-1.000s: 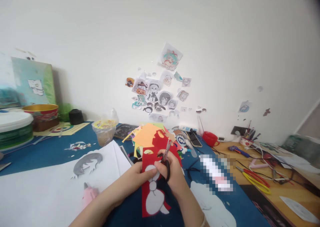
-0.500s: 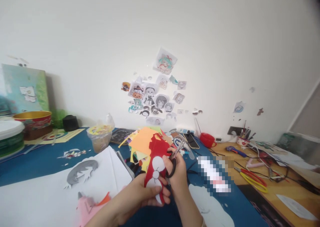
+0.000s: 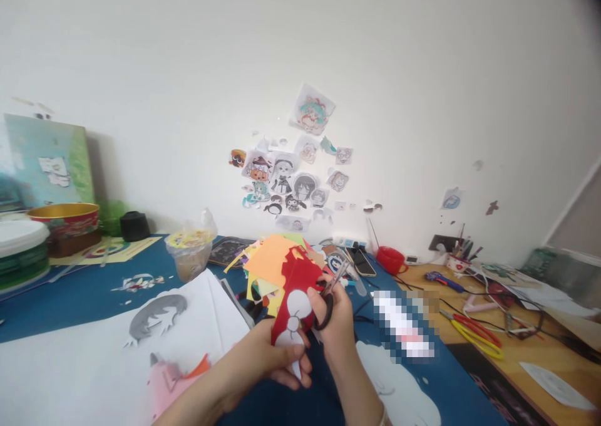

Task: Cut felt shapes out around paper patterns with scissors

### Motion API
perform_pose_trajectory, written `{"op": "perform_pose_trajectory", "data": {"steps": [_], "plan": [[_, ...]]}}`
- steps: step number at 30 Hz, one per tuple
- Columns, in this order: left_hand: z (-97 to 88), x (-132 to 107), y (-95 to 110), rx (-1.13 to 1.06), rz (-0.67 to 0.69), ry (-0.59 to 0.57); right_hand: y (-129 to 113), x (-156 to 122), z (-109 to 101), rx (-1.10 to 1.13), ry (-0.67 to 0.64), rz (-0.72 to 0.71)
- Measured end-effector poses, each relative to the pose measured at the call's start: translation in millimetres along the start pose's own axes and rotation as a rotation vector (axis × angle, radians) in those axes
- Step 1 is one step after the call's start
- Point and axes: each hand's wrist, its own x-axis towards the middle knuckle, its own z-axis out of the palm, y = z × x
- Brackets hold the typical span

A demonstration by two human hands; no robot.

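Note:
My left hand [image 3: 277,357] pinches a sheet of red paper [image 3: 300,275] with a white paper bow [image 3: 298,305] lying on its front. The paper's upper edge is cut ragged. In my right hand [image 3: 339,319] are scissors [image 3: 327,301] with black handles, their blades pointing up and away beside the red paper. My right fingertips touch the edge of the paper near the bow. Behind the red sheet lies a pile of coloured paper [image 3: 268,262], orange and yellow at its top.
A large white sheet [image 3: 61,369] with a grey hair cutout [image 3: 157,316] and a pink dispenser-like object [image 3: 164,385] are at left. A lidded cup [image 3: 190,260] stands behind. Yellow-and-red-handled pliers [image 3: 474,338], a red mug [image 3: 391,260] and a white cloud-shaped cutout [image 3: 399,385] are at right.
The red paper has turned slightly in my left hand, and its lower red edge beside the bow shows less. The scissors stay in my right hand. The view has shifted a little.

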Motion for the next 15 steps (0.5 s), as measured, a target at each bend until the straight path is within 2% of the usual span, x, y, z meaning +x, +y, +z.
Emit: {"op": "perform_pose_trajectory", "data": {"steps": [6, 15], "plan": [[-0.7, 0.2, -0.6, 0.026, -0.003, 0.03, 0.5, 0.6, -0.9, 0.023, -0.029, -0.028], [-8.3, 5.8, -1.1, 0.027, 0.048, 0.122, -11.8, 1.5, -1.1, 0.05, 0.081, 0.047]]}}
